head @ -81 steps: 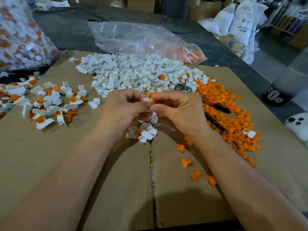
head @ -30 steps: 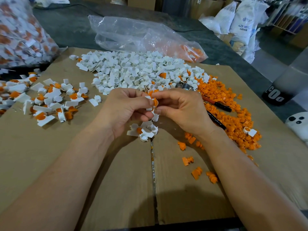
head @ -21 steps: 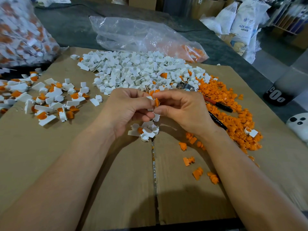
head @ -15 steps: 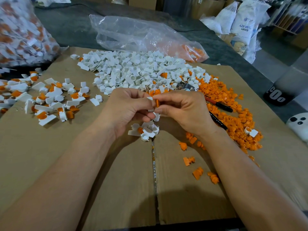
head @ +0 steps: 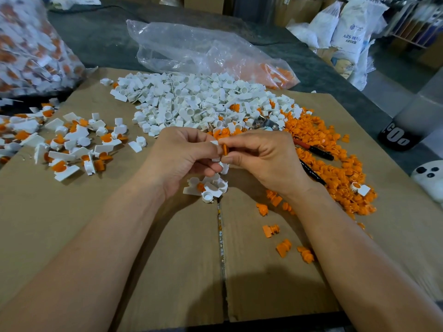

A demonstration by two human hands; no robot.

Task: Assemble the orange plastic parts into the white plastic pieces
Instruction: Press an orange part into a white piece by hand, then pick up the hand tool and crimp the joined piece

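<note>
hands meet above the cardboard sheet (head: pixel 167 271), right hand (head: pixel 261 159) pinching an orange part (head: pixel 224 149) against the white piece (head: pixel 217 157) gripped in the left hand (head: pixel 178 159), white pile (head: pixel 196 101) beyond.

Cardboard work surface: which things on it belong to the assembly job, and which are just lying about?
Job:
left hand, white piece
right hand, orange part
white pile
orange pile
finished pieces

Lying about:
pens
metal clip
clear bag
</note>
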